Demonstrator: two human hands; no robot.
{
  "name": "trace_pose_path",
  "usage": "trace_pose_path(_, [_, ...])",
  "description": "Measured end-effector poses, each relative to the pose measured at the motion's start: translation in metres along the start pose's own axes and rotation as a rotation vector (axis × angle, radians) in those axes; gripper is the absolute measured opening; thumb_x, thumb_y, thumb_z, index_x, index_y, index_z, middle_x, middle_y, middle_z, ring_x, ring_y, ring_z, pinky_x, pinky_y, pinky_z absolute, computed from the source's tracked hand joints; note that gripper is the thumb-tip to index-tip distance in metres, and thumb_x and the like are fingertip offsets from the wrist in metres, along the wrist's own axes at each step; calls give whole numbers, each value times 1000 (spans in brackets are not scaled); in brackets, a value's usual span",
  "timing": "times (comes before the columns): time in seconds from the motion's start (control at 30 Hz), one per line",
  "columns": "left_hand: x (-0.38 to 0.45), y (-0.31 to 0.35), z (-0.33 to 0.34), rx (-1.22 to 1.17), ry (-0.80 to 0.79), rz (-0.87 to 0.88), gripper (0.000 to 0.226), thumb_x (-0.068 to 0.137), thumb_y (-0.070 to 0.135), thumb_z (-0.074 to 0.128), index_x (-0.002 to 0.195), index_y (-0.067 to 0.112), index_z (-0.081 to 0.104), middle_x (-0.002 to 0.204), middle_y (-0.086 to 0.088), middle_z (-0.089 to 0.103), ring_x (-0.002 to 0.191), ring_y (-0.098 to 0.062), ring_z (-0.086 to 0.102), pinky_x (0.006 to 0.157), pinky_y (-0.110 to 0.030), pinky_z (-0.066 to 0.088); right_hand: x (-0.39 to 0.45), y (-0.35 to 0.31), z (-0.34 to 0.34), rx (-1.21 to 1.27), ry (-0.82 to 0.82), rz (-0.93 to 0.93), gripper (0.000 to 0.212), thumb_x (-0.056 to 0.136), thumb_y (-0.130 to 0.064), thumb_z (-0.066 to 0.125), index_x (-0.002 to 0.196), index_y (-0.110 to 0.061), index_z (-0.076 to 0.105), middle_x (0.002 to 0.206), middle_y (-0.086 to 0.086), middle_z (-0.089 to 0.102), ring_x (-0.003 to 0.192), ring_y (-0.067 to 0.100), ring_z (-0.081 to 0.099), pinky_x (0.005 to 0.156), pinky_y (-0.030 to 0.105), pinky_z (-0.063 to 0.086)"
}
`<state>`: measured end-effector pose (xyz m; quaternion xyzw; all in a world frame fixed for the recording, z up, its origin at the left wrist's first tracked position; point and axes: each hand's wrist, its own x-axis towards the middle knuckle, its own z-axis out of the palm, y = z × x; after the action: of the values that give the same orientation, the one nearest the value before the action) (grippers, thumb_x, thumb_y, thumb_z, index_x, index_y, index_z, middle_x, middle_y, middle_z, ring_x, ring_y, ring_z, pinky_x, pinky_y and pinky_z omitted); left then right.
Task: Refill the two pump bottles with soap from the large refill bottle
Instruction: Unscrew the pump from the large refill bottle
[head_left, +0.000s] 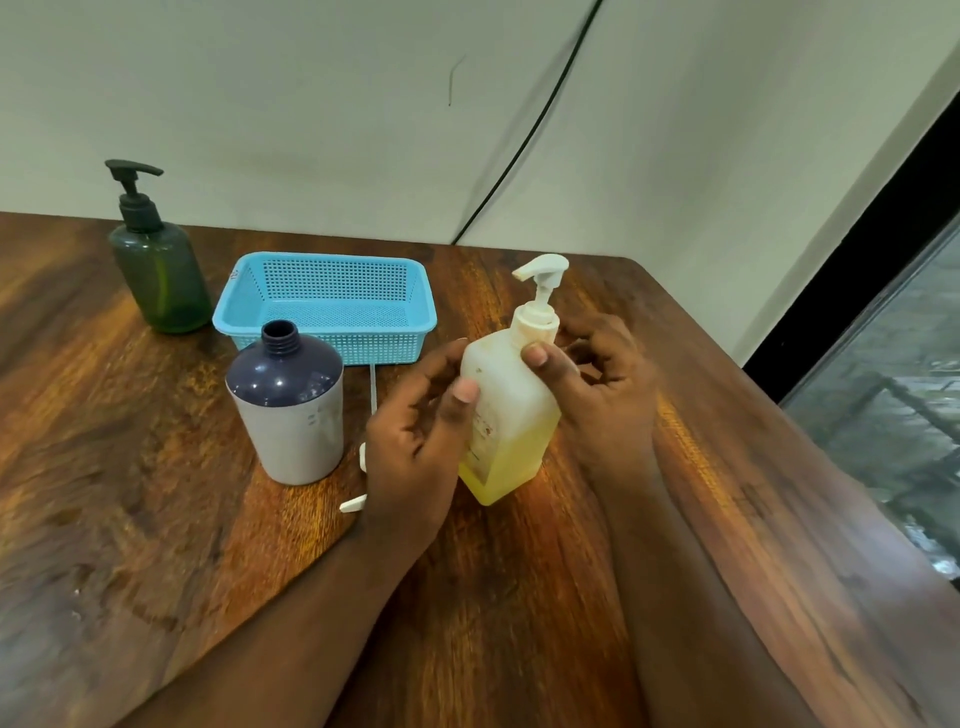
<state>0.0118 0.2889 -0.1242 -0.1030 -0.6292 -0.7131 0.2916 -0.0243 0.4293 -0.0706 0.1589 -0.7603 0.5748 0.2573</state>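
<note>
- Presently, wooden table (519, 597) bears all items.
- Square translucent pump bottle (511, 415), centre, part-filled with yellow soap: judged rigid, moderately heavy, possibly slick; hold mid-body.
- Left hand (415, 436) and right hand (597, 395) both clasp its sides.
- Open-necked navy-and-white bottle (288, 410) stands just left.
- Label print unreadable.

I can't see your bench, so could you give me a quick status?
Both hands, left and right, hold white pump bottle, pump on. Purple bottle uncapped. Nothing blocking.
</note>
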Motion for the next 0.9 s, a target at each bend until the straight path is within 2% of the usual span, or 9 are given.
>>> trace_pose_path(0.17, [-4, -4, 4, 239, -72, -42, 87, 74, 59, 72, 147, 28, 39, 143, 19, 50, 134, -6, 49, 105, -43, 50, 2, -1, 1, -56, -22, -68, 12, 89, -34, 62, 90, -24, 68, 89, 0, 53, 79, -1, 49, 58, 9, 39])
trace_pose_path(0.27, [-2, -6, 6, 224, -96, -61, 87, 74, 59, 72, 148, 32, 33, 145, 21, 46, 138, -4, 44, 109, -45, 45, 0, -2, 4, -7, -21, -46, 14, 93, -33, 55, 91, -24, 65, 92, -1, 53, 80, -3, 49, 63, 8, 41])
trace_pose_path(0.4, [1, -13, 4, 161, -199, -178, 101, 72, 58, 76, 155, 31, 25, 153, 6, 43, 137, -20, 47, 107, -49, 46, -2, -4, 6, 87, -33, 96, 38, 76, -47, 69, 106, -26, 61, 92, 1, 62, 73, 19, 55, 57, 29, 50])
trace_pose_path(0.47, [1, -14, 5, 191, -205, -163, 101, 74, 56, 74, 156, 31, 22, 153, 5, 44, 137, -21, 47, 107, -49, 46, -3, -5, 8, 97, -20, 102, 36, 76, -48, 68, 103, -25, 62, 84, -1, 62, 67, 17, 55, 53, 31, 50])
trace_pose_path(0.57, [-1, -14, 7, 197, -185, -152, 99, 75, 53, 73, 156, 28, 22, 152, 4, 44, 138, -21, 46, 108, -49, 45, -4, -4, 10, 124, -22, 82, 35, 83, -48, 58, 105, -21, 65, 98, 4, 66, 83, 19, 63, 64, 37, 55])
trace_pose_path(0.63, [-1, -13, 7, 201, -182, -155, 98, 76, 52, 73, 156, 30, 21, 153, 4, 43, 138, -21, 46, 108, -49, 45, -5, -4, 9, 147, -42, 69, 37, 85, -44, 57, 111, -19, 64, 106, 5, 66, 91, 14, 64, 69, 32, 55])
trace_pose_path(0.77, [-1, -12, 7, 229, -187, -148, 98, 76, 55, 71, 156, 31, 20, 154, 7, 41, 136, -18, 47, 106, -48, 48, -3, -6, 5, 257, -100, 85, 44, 80, -26, 73, 122, -21, 59, 109, -11, 68, 78, -3, 63, 67, 17, 53])
trace_pose_path(0.83, [-1, -11, 7, 253, -180, -137, 98, 76, 56, 69, 157, 30, 19, 153, 7, 41, 136, -17, 47, 106, -47, 48, -2, -9, 3, 205, -77, 82, 39, 79, -31, 75, 116, -27, 63, 100, -8, 70, 79, 12, 66, 60, 28, 57])
trace_pose_path(0.9, [-1, -10, 8, 261, -178, -132, 99, 76, 56, 69, 157, 29, 18, 153, 5, 41, 136, -17, 47, 106, -46, 48, -3, -10, 4, 173, -39, 57, 33, 82, -31, 71, 114, -24, 66, 100, 5, 69, 84, 38, 62, 63, 51, 56])
